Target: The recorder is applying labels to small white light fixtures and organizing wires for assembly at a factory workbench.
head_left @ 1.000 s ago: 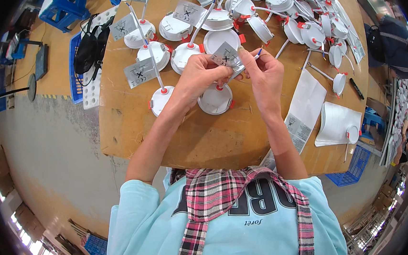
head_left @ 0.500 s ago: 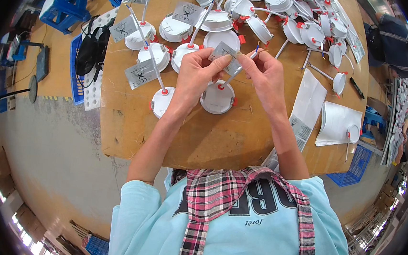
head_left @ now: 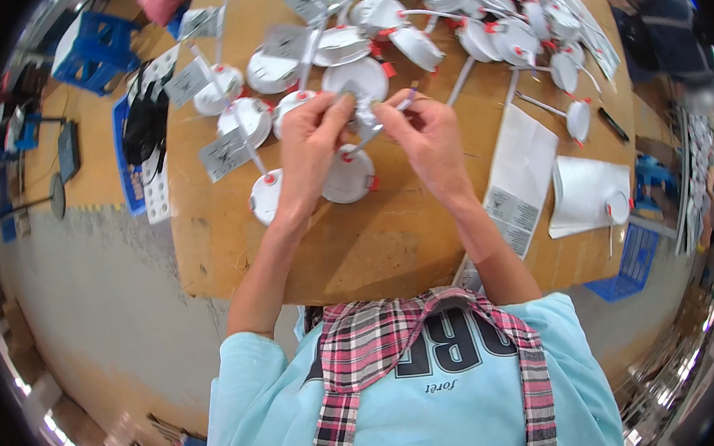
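With fingers (head_left: pixel 395 125) pinched closed, your left hand (head_left: pixel 312 134) grips a shiny silver label (head_left: pixel 366 109), your right hand (head_left: pixel 430 145) a slim white cable (head_left: pixel 365 141) beside it. The cable's round white lamp with red clips (head_left: pixel 348 180) lies just nearer on the brown table (head_left: pixel 355 248).

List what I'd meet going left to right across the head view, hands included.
Blue stool at far left, black bag, leftmost white round light, left hand, right hand, long white label strip, black marker.
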{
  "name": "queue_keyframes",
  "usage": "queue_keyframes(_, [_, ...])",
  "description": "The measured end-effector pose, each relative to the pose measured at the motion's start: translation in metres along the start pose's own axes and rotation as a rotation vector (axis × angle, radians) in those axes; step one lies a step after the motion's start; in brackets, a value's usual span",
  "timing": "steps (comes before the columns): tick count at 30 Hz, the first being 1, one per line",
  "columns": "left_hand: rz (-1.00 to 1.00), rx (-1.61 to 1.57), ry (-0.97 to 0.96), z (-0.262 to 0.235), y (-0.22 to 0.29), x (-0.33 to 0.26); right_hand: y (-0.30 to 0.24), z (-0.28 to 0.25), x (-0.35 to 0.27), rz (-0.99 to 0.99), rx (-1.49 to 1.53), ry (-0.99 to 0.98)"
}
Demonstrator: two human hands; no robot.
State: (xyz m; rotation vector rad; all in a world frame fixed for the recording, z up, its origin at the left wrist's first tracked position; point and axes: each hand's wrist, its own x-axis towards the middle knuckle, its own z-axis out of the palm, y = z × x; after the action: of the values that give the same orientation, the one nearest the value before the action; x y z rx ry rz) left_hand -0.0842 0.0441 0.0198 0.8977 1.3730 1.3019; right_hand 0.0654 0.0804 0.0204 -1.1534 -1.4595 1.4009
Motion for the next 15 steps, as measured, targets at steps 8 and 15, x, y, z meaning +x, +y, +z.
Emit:
queue_keyframes(8, [0.177,0.240,0.047,0.004,0.010,0.000,-0.024,-0.035,-0.023,-0.241,-0.136,0.113])
queue_keyframes(15, [0.336,0.348,-0.100,0.033,0.023,-0.053,-0.008,-0.172,-0.069,-0.278,-0.661,0.325])
